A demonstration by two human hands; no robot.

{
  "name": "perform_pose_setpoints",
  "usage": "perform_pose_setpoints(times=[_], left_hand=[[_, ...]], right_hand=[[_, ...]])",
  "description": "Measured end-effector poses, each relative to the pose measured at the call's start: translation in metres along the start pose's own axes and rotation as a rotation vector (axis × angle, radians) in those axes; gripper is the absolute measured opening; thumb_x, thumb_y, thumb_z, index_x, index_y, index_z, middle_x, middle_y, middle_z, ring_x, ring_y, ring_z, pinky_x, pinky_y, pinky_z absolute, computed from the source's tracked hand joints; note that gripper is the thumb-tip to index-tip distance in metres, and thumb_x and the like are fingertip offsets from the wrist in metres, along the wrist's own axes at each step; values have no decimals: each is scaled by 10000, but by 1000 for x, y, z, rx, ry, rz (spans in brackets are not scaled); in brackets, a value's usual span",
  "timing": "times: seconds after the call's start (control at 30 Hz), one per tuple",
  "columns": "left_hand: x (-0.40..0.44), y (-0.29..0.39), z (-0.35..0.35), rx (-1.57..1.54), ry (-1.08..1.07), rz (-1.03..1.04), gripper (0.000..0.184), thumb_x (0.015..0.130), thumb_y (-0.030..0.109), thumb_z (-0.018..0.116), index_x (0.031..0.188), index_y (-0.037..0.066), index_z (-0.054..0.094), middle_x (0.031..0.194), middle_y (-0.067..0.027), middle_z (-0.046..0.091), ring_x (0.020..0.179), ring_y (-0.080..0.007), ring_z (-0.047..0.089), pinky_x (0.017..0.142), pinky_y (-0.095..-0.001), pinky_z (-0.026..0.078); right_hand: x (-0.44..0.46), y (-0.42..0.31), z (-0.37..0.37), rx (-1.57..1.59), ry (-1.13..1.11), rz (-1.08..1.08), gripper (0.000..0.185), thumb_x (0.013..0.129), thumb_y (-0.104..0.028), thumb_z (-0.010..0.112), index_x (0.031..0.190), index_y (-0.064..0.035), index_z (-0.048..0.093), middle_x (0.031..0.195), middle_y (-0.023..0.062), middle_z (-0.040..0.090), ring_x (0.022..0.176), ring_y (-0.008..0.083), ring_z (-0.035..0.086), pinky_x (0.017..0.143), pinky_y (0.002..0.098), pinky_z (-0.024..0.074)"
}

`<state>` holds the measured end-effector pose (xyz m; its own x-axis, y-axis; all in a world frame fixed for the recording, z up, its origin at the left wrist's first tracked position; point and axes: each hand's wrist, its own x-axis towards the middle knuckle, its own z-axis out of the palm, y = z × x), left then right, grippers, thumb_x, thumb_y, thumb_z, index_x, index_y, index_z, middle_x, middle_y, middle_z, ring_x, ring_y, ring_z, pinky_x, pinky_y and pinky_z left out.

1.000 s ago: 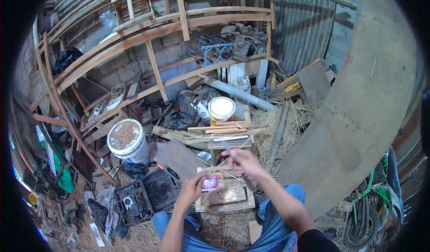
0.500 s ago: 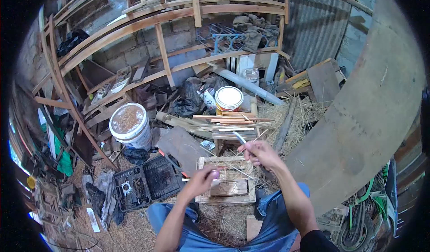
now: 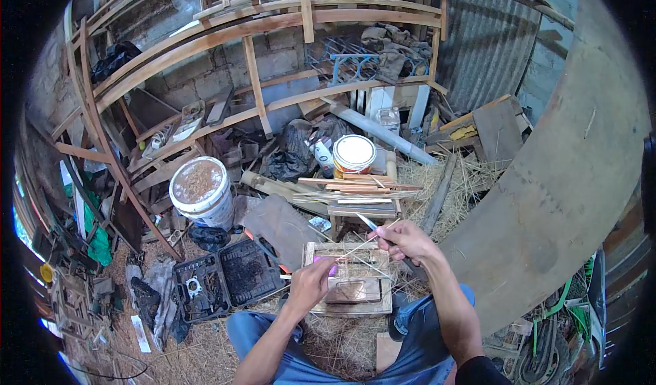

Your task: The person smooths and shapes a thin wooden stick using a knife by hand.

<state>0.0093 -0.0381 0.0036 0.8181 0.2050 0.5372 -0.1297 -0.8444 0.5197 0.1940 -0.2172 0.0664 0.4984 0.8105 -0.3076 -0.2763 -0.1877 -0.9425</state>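
Observation:
My right hand (image 3: 404, 243) is wrapped round a knife (image 3: 366, 220), its pale blade pointing up and to the left. From my left hand (image 3: 310, 284), whose fingers are pinched together, a thin bamboo strip (image 3: 357, 247) slants up to the right hand beside the blade. Something pink (image 3: 333, 268) shows by the left fingertips; its kind I cannot make out. Below both hands, between my knees, stands a low wooden frame (image 3: 350, 308) with a small wood block (image 3: 352, 290) on it. More thin strips lie across this frame.
Ahead, a pile of wood strips (image 3: 362, 188) rests on a small stand. Two buckets, one filled with shavings (image 3: 199, 183) and one lidded (image 3: 354, 154), stand beyond. An open black tool case (image 3: 229, 279) lies at the left; a large curved board (image 3: 547, 200) leans at the right.
The thin strip now runs in a line between my hands. My left hand has turned slightly, and more of the pink thing shows flat. The whole view has shifted a little.

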Motion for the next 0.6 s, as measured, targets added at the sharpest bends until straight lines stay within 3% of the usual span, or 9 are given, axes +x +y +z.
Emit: perform_pose_setpoints(times=[0.03, 0.1, 0.17, 0.23, 0.27, 0.37, 0.43, 0.47, 0.6], left_hand=[[0, 0, -3, 11, -13, -4, 231, 776, -17, 596, 999, 30, 630, 917, -151, 667, 788, -334, 655, 657, -385, 538], [-8, -17, -10, 12, 56, -36, 215, 776, -16, 595, 984, 28, 634, 904, -155, 665, 786, -335, 655, 653, -386, 534], [-15, -31, -24, 15, 116, -60, 200, 777, -16, 594, 968, 25, 638, 890, -160, 662, 784, -336, 654, 649, -387, 531], [-18, -40, -38, 12, 145, -200, 175, 782, -14, 594, 945, 25, 644, 872, -165, 657, 781, -339, 652, 640, -390, 521], [-17, -42, -31, 1, 185, -171, 187, 790, -12, 590, 967, 26, 638, 876, -170, 653, 772, -347, 649, 634, -398, 512], [-5, -20, -20, -2, 142, -125, 197, 802, -10, 584, 988, 28, 635, 886, -173, 652, 770, -351, 649, 646, -396, 516], [-4, -17, -11, 22, 97, -94, 216, 811, -9, 578, 1017, 32, 632, 903, -175, 653, 778, -348, 652, 657, -391, 519], [-1, -14, -7, -14, 97, -103, 213, 813, -9, 576, 1012, 33, 636, 910, -173, 655, 781, -344, 654, 660, -388, 520], [5, 0, -7, -89, 67, -106, 196, 808, -15, 568, 981, 31, 651, 918, -170, 663, 780, -340, 658, 668, -384, 523]], right_hand=[[-4, -8, -1, -3, -6, -3, 322, 968, -236, 499, 1080, 56, 577, 642, -29, 471, 463, 24, 338, 387, 176, 254], [-18, -24, -10, -213, 258, -10, 230, 926, -86, 485, 1088, 18, 610, 677, -8, 509, 467, 34, 360, 396, 181, 278], [-14, -4, -76, -78, 587, -273, 249, 896, -55, 449, 1075, -10, 615, 637, -30, 474, 441, 32, 344, 376, 186, 264], [-20, -8, -82, 35, 598, -246, 252, 909, -91, 443, 1083, -15, 609, 624, -41, 450, 448, 30, 340, 375, 188, 259], [-22, -9, -85, 138, 614, -214, 259, 922, -127, 437, 1091, -21, 603, 611, -52, 426, 455, 28, 336, 374, 191, 255], [-17, -6, -23, -9, 300, -63, 312, 967, -290, 432, 1151, -80, 574, 603, -57, 412, 464, 28, 336, 386, 187, 269], [-4, 4, 14, -145, 112, -68, 422, 976, -387, 442, 1298, -116, 470, 603, -50, 438, 490, 37, 379, 403, 190, 299], [1, 6, 29, -183, -3, -101, 429, 982, -360, 445, 1327, -105, 429, 604, -43, 439, 485, 37, 366, 406, 188, 297], [11, 16, 39, -68, -131, -136, 334, 992, -313, 440, 1230, -102, 540, 621, -50, 432, 506, 32, 364, 421, 172, 298]])
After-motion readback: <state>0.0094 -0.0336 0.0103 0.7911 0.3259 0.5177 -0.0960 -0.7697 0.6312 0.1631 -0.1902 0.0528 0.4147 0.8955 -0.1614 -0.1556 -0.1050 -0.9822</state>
